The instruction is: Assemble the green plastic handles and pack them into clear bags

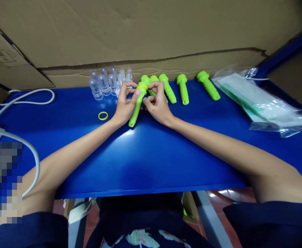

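Between my two hands is a lime-green, flashlight-shaped plastic piece (136,112), tilted with its narrow end toward me. A yellow ring (142,87) sits around its wide head. My left hand (126,103) grips the piece, thumb lying along the neck below the head. My right hand (158,103) has its fingers curled and touches the ring at the head's right side; its fingertips are partly hidden. Another yellow ring (103,116) lies on the blue table (146,162), left of my left hand.
Several clear plastic tubes (104,84) stand at the back left. More green pieces (183,89) lie along the back, by the cardboard wall (140,34). On the right is a clear plastic bag (267,100) with pale contents. A white cable (29,96) loops at the left.
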### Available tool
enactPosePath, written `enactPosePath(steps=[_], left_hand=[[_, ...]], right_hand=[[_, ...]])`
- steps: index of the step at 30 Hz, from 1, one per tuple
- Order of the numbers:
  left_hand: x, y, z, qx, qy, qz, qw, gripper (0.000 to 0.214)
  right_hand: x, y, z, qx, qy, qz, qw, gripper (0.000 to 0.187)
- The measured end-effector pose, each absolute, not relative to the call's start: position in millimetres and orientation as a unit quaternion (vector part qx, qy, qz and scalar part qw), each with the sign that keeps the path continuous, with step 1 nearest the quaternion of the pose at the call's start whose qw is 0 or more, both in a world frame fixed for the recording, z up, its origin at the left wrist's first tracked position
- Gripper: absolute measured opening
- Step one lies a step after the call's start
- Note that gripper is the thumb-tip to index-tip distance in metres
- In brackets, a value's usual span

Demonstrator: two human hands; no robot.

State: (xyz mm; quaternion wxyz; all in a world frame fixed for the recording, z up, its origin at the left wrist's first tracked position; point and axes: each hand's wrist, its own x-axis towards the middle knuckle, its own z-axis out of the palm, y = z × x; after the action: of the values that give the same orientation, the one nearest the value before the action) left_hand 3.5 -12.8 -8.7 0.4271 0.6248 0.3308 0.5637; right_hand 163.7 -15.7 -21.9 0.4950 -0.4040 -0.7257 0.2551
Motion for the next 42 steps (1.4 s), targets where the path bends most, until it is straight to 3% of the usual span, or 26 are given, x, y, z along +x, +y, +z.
enactPosePath(steps=[14,21,29,42], left_hand=[[3.3,-14.5,-8.5,0.622,0.326,0.565,0.434,0.059],[3.2,-12.1,-7.2,0.625,0.340,0.594,0.374,0.058],[6.4,-11.0,-11.7,0.602,0.341,0.587,0.420,0.058],[4.0,-9.4,-13.6,0.599,0.339,0.593,0.418,0.055]], right_hand=[[166.3,-14.5,-25.8,-0.388,-0.746,0.236,0.488,0.037],[162.5,-18.9,-23.2,-0.375,-0.757,0.236,0.480,0.040],[164.4,-15.3,-25.3,-0.374,-0.737,0.262,0.498,0.048],[165.2,-17.3,-27.3,-0.369,-0.764,0.226,0.478,0.043]])
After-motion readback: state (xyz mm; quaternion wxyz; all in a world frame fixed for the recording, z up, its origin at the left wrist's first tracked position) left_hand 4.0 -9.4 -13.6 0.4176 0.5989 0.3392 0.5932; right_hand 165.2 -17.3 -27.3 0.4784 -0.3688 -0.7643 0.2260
